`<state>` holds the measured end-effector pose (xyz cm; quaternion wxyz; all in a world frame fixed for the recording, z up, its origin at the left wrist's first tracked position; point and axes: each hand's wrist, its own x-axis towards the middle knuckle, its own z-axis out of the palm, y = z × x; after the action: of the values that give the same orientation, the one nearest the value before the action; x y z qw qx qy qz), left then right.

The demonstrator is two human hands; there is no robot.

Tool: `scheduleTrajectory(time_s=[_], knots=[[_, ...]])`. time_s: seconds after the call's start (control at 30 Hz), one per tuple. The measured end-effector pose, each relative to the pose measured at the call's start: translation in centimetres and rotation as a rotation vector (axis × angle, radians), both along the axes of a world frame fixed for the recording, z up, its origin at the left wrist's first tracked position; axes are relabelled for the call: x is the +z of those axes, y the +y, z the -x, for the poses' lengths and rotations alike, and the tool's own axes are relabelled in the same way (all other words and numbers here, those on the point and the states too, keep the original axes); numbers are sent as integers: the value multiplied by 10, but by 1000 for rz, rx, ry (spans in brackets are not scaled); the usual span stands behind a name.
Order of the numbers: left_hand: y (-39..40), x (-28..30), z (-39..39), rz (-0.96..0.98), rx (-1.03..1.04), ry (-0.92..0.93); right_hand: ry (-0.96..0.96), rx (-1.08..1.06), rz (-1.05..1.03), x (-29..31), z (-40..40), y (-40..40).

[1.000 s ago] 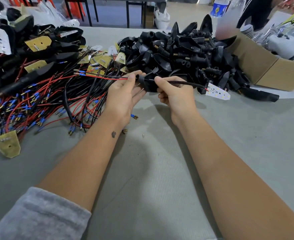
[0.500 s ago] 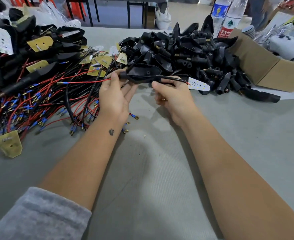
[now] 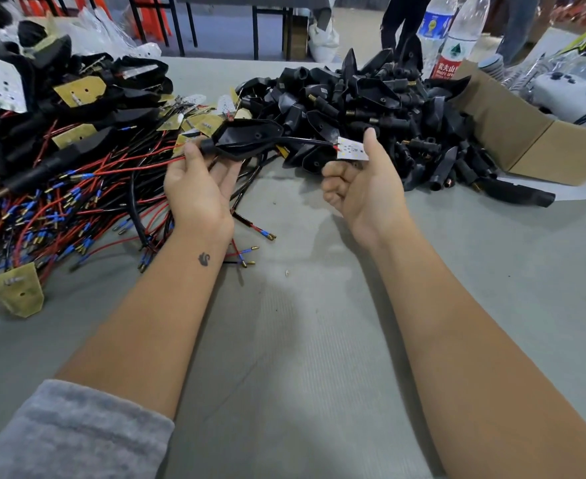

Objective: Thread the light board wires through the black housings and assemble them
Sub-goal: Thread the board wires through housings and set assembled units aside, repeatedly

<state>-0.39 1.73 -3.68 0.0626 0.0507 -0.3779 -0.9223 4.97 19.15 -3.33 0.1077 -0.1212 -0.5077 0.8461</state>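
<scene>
Black housing (image 3: 246, 138) spans between both hands.

Hands are further apart now than a second ago. The left hand (image 3: 200, 188) has the black housing (image 3: 246, 138) lifted clear and turned open-side up. The right hand (image 3: 364, 188) has slid out along the wires (image 3: 305, 141) and now pinches the white light board (image 3: 352, 149), palm rolled upward.

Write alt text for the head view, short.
Left hand holds a black housing while right hand holds the white light board wired through it, above a grey table between piles of wires and housings.
</scene>
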Motion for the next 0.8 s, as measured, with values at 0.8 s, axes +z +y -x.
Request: scheduleTrajectory(time_s=[0.8], knots=[[23, -7, -16, 386, -393, 123, 84, -209, -751, -10, -5, -20]])
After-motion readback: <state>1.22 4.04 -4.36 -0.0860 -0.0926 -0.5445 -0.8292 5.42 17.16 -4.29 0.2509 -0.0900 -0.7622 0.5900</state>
